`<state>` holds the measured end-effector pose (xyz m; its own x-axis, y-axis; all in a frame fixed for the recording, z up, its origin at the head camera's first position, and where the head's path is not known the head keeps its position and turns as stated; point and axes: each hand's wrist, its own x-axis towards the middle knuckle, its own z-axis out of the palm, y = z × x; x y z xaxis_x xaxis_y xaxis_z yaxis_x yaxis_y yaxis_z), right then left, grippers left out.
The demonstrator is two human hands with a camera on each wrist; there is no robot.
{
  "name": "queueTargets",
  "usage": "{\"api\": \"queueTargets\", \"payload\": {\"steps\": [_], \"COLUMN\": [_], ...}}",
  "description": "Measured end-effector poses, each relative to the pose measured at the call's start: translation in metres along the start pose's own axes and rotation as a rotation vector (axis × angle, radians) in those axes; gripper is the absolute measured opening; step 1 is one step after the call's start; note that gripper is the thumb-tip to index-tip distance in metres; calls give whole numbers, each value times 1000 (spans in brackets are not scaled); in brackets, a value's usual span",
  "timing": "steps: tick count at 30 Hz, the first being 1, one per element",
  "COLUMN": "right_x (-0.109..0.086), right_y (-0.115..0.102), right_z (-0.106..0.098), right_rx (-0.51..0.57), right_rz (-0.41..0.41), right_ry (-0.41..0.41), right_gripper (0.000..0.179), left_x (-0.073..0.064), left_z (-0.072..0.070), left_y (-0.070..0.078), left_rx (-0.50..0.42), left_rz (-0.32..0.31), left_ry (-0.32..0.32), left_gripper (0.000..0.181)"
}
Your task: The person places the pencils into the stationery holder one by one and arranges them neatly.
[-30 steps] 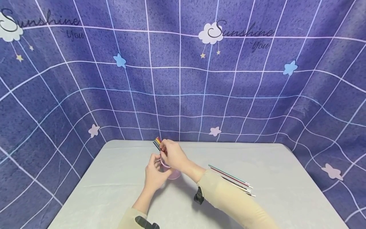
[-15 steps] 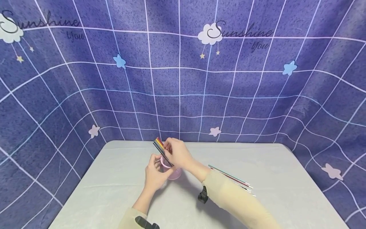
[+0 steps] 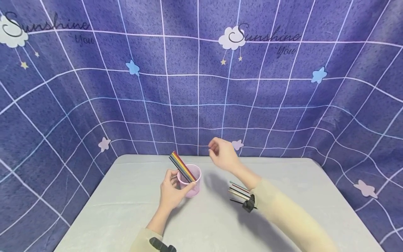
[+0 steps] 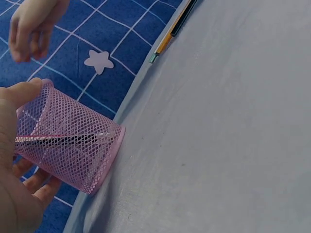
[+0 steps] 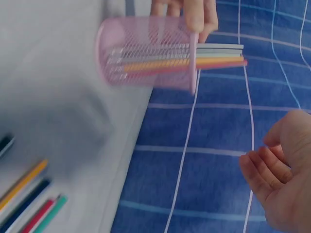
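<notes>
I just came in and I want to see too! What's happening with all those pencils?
A person's left hand is holding a pink mesh cup on the white-covered table. A bunch of colored pencils leans inside it, with their ends sticking out over the rim. The right hand is up in the air, off to the right of the cup, with nothing in it that I can see. More loose pencils lie on the table near the right forearm, so not all are in the cup.

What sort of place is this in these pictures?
Probably a small curtained work area indoors, though the wider room is out of view. A blue-purple, star-printed curtain hangs behind a pale, cloth-covered table, where the left hand holds a pink mesh cup with what look like colored pencils inside.
</notes>
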<state>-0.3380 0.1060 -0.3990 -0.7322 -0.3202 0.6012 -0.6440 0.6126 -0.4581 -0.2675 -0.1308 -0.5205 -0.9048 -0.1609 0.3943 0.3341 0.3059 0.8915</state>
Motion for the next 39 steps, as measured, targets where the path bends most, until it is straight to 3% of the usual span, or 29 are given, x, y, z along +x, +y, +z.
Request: {"api": "queueTargets", "payload": {"steps": [8, 15, 22, 39], "right_x": [-26, -49, -65, -97], "right_y": [34, 58, 68, 85], "right_z": [-30, -42, -47, -47], "right_rx": [-90, -124, -142, -137], "right_rz": [5, -6, 51, 73], "right_ry": [26, 48, 6, -135], "right_gripper": [9, 13, 8, 9], "left_x": [0, -1, -1, -1], "left_z": [2, 1, 0, -1], "left_y": [-1, 0, -1, -1], "left_rx": [4, 9, 6, 0], "left_rz": [-2, -3, -8, -10], "left_ry": [5, -1, 2, 2], "left_gripper": [72, 71, 71, 69]}}
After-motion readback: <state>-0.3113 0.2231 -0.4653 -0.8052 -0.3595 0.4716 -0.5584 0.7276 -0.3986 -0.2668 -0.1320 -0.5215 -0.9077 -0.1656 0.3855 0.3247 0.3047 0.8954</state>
